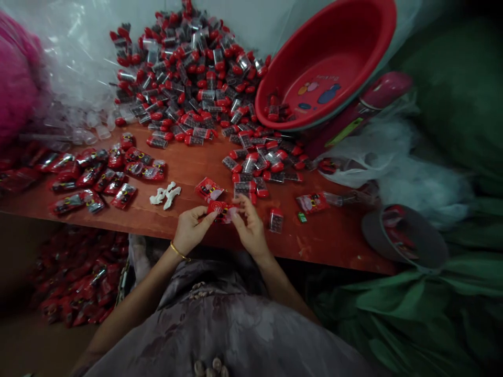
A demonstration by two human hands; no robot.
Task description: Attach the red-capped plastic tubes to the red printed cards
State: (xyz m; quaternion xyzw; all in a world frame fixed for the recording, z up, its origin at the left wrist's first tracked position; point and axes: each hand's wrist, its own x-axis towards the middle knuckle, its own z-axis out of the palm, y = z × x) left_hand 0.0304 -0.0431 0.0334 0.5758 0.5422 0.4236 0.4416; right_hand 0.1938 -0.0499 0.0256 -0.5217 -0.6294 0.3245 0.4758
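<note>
Between my two hands is a small red printed packet (222,211), held just above the table's near edge. My left hand (192,228), with a gold bangle at the wrist, pinches its left end. The right end is between the thumb and fingers of my right hand (248,225). Another red packet (209,188) lies right behind it on the table. To the right of my right hand stands a small clear container with a red top (276,220). Two white figure-shaped pieces (165,196) lie to the left of my left hand.
A large heap of red-capped clear containers (196,68) fills the back of the red-brown table (188,167). Finished-looking red packets (94,173) lie left. A tilted red basin (326,68) leans back right; a grey tub (404,238) sits at the right edge. More packets (78,283) are below left.
</note>
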